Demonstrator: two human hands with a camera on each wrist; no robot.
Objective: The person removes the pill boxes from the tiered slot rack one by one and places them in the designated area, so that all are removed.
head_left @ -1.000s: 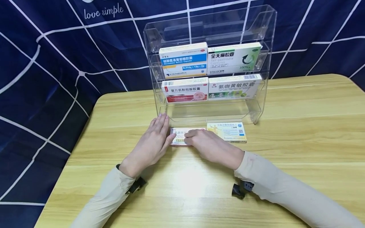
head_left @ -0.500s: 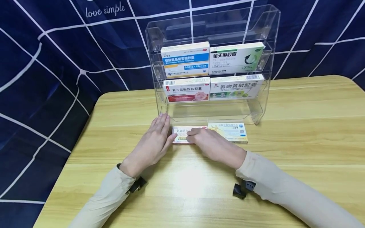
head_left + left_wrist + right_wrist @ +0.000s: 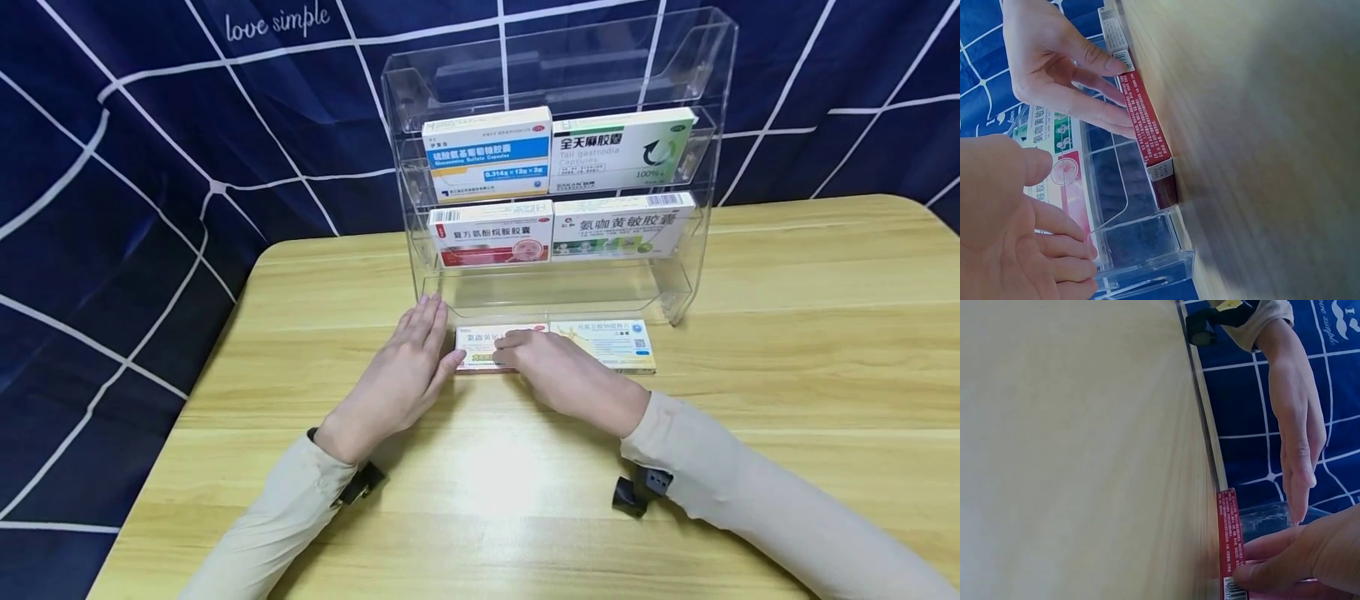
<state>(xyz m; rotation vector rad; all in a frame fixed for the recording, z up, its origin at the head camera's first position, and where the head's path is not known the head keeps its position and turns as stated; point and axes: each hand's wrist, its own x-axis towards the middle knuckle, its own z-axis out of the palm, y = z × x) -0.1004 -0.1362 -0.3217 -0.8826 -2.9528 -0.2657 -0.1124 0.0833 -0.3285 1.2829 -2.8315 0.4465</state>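
Touching the red-sided carton (image 3: 1145, 122) with thumb and fingertips, the right hand (image 3: 566, 371) reaches in from four o'clock, its thumb at the near long edge and its fingers bent over the top. Whether that is a true pinch or only a press, I cannot tell, since the hand hides part of the carton. It lies flat on the wooden table (image 3: 495, 554), just in front of the clear rack (image 3: 555, 292), which stands at twelve o'clock. Beside it at three o'clock lies a white-and-yellow carton (image 3: 607, 348), also flat. The left hand (image 3: 393, 383) comes from eight o'clock with nothing in its grasp: fingers straight, tips at the rack's seven o'clock corner, thumb spread toward the red-sided carton's nine o'clock end. Four cartons stand in the rack's tiers: a blue-and-white carton (image 3: 487, 158) at ten o'clock, a green-and-white carton (image 3: 618, 154) at two, a white carton with green pictures (image 3: 622, 229) at four and a red-and-white carton (image 3: 491, 237) at eight. A dark blue curtain (image 3: 150, 267) hangs at twelve and nine o'clock.
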